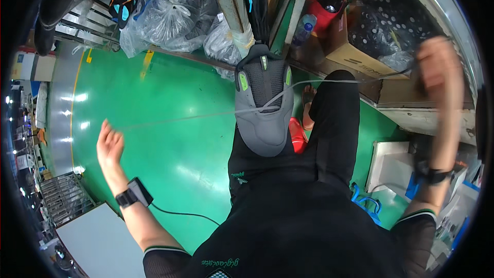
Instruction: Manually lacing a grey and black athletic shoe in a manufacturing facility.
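Observation:
A dark grey shoe (263,123) with green side tabs rests on top of my left thigh, its toe toward me. A grey shoelace (200,117) runs through the lowest lace holes, and its two ends stretch out to either side. Far out on the left, my left hand (110,144) is closed, pinching one end of the lace. My right hand (438,67), raised at the far right, is smeared by motion; the other end runs up to it and it appears closed on that end. Both arms are spread wide.
At the right stands a cardboard box (355,56) with dark dotted plastic, beside a red bin (327,7) and a plastic bottle (304,30). Clear plastic bags (175,13) lie on a rack ahead. A metal post (229,10) rises behind the shoe. The floor (170,87) is green.

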Demonstrator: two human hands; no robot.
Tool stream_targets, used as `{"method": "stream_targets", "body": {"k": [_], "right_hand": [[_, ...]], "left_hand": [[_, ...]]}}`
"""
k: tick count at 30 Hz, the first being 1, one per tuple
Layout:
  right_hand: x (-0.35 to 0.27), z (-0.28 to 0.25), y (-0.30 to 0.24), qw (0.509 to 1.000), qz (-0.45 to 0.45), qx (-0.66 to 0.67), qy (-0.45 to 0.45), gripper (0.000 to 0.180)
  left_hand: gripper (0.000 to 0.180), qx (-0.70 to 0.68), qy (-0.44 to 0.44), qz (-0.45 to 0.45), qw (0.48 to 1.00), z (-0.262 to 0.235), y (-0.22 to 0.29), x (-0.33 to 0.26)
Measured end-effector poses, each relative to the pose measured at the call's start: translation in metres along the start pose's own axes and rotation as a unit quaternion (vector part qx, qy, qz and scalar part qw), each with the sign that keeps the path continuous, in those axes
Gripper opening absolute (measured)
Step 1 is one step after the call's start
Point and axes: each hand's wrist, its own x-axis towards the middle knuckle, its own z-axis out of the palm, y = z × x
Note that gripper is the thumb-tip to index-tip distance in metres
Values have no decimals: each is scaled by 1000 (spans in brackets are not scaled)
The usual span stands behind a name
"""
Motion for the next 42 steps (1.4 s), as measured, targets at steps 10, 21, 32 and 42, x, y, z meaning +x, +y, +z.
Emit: {"method": "stream_targets", "body": {"k": [10,21,32,42], "right_hand": [[-79,217,119,960,-175,-104,-191,14],[-65,213,136,868,-378,-275,-166,19],[-53,224,110,955,68,290,-2,17],[-93,218,116,935,283,139,-163,14]], "left_hand": [[21,-52,46,44,997,-88,41,61],[34,169,22,21,985,-45,54,120],[24,792,142,316,502,-225,133,109],[8,513,-321,286,743,176,-283,-74]]}}
